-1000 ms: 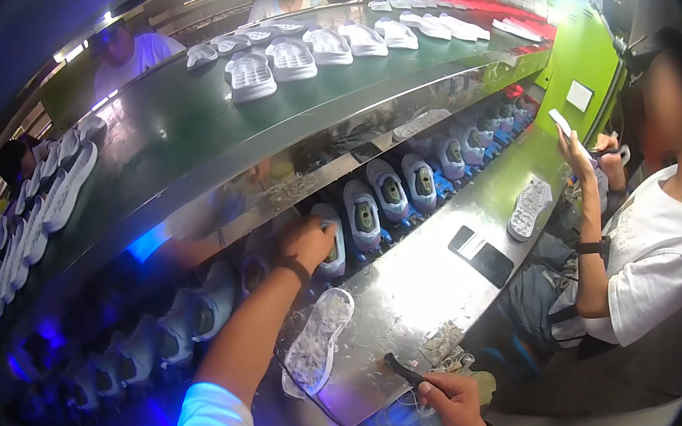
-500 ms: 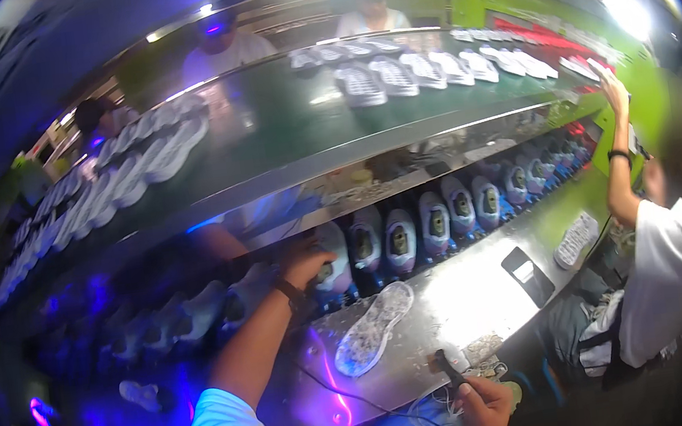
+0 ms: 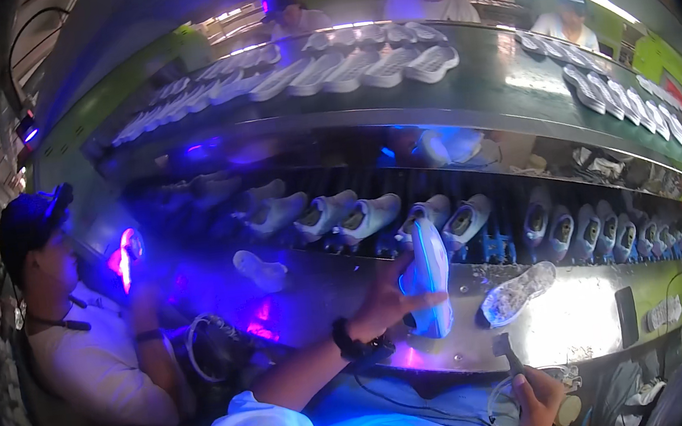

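My left hand (image 3: 379,304) is wrapped around a pale shoe upper (image 3: 430,266), raised above the metal bench and tipped on end, toe or heel not clear. A thin blue line glows along its side under the blue light. Low in front, my right hand (image 3: 539,400) grips a small dark-handled brush (image 3: 508,352), bristle end up. Between the brush and the row of shoes lies a speckled white shoe sole (image 3: 519,293) on the metal bench (image 3: 473,348). Behind the raised upper, several pale shoe uppers (image 3: 369,218) stand in a row on a lower rack.
An upper green belt (image 3: 493,66) carries rows of white soles. At left a co-worker (image 3: 87,329) holds a glowing shoe. Another sole (image 3: 260,270) lies left on the bench; a dark phone (image 3: 626,317) and a further sole (image 3: 665,312) lie right. A cable (image 3: 399,410) runs near my lap.
My left hand has lifted a shoe upper off the rack and brought it over the bench. My view has swung left, bringing the left co-worker into sight. The brush stays in my right hand.
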A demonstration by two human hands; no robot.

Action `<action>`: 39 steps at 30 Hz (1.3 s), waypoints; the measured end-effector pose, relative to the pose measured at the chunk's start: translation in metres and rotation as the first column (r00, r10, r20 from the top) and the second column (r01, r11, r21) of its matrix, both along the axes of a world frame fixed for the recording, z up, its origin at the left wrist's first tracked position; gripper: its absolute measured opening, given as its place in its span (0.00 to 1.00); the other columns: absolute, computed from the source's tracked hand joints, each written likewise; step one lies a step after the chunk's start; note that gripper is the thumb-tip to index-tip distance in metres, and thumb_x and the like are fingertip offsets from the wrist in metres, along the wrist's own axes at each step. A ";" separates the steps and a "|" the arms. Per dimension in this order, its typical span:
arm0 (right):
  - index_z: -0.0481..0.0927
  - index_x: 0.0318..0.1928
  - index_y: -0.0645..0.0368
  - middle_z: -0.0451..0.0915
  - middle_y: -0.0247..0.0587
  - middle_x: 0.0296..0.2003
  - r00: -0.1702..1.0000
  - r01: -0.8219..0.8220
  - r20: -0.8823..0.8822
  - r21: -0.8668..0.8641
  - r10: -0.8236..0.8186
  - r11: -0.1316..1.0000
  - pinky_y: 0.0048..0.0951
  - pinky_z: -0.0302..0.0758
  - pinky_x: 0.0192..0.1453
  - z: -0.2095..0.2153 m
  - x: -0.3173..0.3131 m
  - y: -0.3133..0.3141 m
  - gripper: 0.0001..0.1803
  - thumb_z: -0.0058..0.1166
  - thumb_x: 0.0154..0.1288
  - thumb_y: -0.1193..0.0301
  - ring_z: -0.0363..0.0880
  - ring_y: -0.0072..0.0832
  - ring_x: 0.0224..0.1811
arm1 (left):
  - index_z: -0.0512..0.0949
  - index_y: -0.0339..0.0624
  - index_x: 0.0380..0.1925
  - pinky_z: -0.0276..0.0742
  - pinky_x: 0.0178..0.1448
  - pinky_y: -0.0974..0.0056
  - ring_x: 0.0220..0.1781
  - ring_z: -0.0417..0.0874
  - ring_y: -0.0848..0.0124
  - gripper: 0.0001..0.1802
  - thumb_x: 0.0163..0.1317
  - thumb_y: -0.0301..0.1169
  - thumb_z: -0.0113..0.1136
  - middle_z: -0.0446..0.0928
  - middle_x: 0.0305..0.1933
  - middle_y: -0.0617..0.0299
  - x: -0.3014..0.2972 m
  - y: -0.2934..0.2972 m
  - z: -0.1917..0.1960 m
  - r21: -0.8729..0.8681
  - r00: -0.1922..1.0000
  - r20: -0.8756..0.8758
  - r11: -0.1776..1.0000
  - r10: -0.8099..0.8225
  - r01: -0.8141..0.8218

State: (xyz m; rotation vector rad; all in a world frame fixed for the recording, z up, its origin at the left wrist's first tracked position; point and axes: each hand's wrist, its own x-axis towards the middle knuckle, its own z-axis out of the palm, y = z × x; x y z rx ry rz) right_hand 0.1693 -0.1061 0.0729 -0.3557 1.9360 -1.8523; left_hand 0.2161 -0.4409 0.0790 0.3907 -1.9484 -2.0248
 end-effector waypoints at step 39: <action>0.87 0.46 0.70 0.76 0.28 0.28 0.842 -0.462 0.316 0.003 0.437 0.887 0.23 0.65 0.34 -0.065 0.059 -0.107 0.16 0.61 0.78 0.65 0.68 0.15 0.31 | 0.69 0.40 0.66 0.53 0.83 0.35 0.74 0.73 0.47 0.39 0.53 0.31 0.73 0.75 0.65 0.49 0.157 0.019 -0.087 -0.920 0.984 -0.043 0.377 0.171 -0.105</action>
